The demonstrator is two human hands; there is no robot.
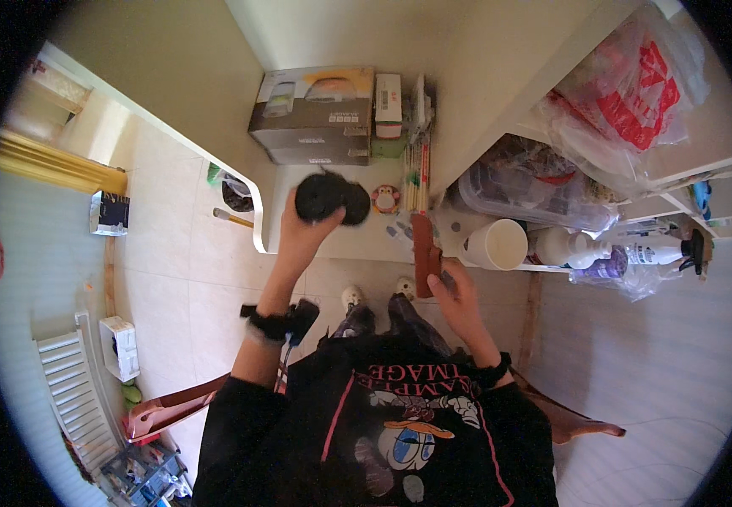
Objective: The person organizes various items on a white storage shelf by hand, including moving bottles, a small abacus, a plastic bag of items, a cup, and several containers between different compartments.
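Note:
A black rounded object (331,198), blurred, is in the grip of my left hand (307,231) above the white shelf; its exact kind cannot be told. My right hand (457,288) holds a reddish-brown strip or case (425,256) upright at the shelf's front edge. Between the two lies a small penguin-like figure (385,199). Just behind the brown item is a bundle of thin sticks in clear wrapping (415,174). Small clear-wrapped pieces (399,231) lie on the shelf near it.
Boxed goods (312,117) and a narrow white box (388,104) stand at the back. To the right are a white cup (497,245), a clear plastic container (530,190), a white bottle (562,247) and a spray bottle (657,250). A side panel (169,142) bounds the left.

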